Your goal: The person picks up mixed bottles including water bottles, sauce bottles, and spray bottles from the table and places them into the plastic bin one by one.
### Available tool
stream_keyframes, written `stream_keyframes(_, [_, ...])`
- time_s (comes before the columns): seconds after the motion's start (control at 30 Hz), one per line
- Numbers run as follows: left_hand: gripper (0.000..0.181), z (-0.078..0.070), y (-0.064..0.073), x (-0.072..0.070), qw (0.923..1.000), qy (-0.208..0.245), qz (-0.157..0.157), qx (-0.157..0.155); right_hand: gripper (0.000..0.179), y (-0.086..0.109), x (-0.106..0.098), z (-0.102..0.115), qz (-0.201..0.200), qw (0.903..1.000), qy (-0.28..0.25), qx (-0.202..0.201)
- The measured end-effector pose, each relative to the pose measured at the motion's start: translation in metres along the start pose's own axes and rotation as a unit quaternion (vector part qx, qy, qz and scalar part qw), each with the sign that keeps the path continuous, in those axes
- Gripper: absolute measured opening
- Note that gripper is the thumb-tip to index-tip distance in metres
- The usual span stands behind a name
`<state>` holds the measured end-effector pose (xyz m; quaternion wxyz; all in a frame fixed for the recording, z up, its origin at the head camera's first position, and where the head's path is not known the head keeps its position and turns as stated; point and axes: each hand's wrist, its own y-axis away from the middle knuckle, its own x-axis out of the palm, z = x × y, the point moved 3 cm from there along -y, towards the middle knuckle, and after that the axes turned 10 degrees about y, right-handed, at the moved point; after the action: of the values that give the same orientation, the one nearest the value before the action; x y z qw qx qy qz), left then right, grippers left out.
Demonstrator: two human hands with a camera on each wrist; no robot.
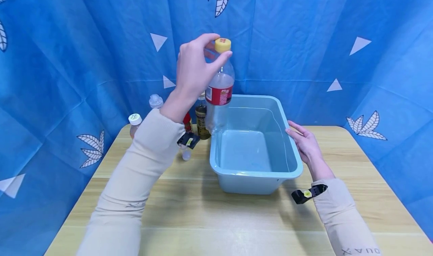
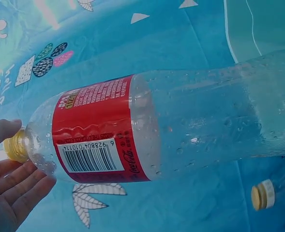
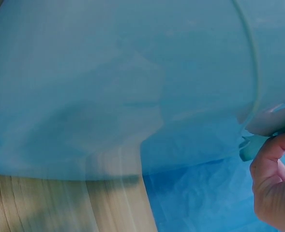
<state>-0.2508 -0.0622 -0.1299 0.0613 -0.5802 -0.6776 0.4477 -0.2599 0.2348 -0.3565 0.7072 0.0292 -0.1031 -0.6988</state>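
My left hand (image 1: 194, 66) pinches the yellow cap of a clear plastic Coca-Cola bottle (image 1: 219, 95) between thumb and fingers. The bottle hangs upright above the left rim of a light blue plastic basin (image 1: 257, 174). In the left wrist view, droplets cling inside the bottle (image 2: 195, 116), and a red label with a barcode wraps its upper part. At the basin's right rim is my right hand (image 1: 307, 147). The right wrist view shows its curled fingers gripping the rim, close to the basin's wall (image 3: 132, 72). The basin's inside holds nothing that I can see.
Left of the basin stand a dark-labelled glass bottle (image 1: 203, 122), a red item (image 1: 187, 122), a clear-topped bottle (image 1: 156, 101) and a white-capped bottle (image 1: 135, 119), partly hidden by my left arm. A blue curtain (image 1: 287, 60) hangs behind the wooden table (image 1: 236, 222).
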Motion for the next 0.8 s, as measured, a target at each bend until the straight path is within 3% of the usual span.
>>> stream_keyframes(0.5, [0.043, 0.008, -0.021, 0.041, 0.9993, 0.006, 0.017, -0.032, 0.060, 0.002, 0.002, 0.001, -0.007, 1.0000, 0.006, 0.002])
stream_keyframes(0.8, [0.044, 0.024, -0.028, 0.064, 0.9952, 0.021, 0.039, -0.087, 0.059, 0.003, 0.002, 0.002, -0.014, 0.9999, 0.008, 0.004])
